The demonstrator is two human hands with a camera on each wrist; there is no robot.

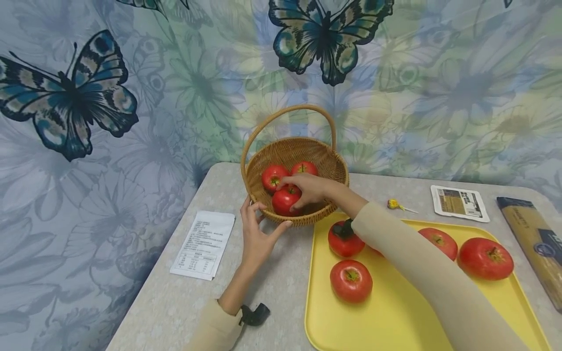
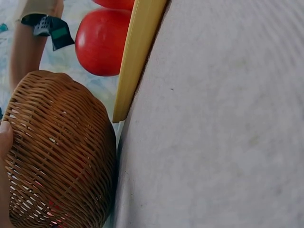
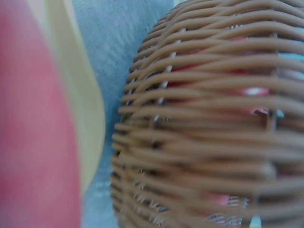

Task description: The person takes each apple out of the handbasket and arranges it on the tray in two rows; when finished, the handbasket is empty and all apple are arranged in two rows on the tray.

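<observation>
A wicker basket [image 1: 303, 222] with an arched handle stands at the back of the table, its woven side also filling much of the left wrist view [image 2: 61, 152] and the right wrist view [image 3: 204, 109]. Two red apples [image 1: 274, 176] [image 1: 305, 167] lie inside it. My right hand [image 1: 311, 190] reaches over the basket's right rim and grips another red apple [image 1: 286, 201] by its top and side, low in the basket. My left hand [image 1: 256, 239] holds the near left rim, fingertips over the edge and thumb spread along the outside below.
To the right, a yellow tray [image 1: 364, 317] carries several red apples [image 1: 351, 281], partly under my right sleeve. A printed white packet [image 1: 204, 243] lies left. Behind the tray are a lollipop [image 1: 394, 204], a flat sachet [image 1: 459, 203] and a brown package [image 1: 533, 239]. Butterfly-patterned cloth hangs behind.
</observation>
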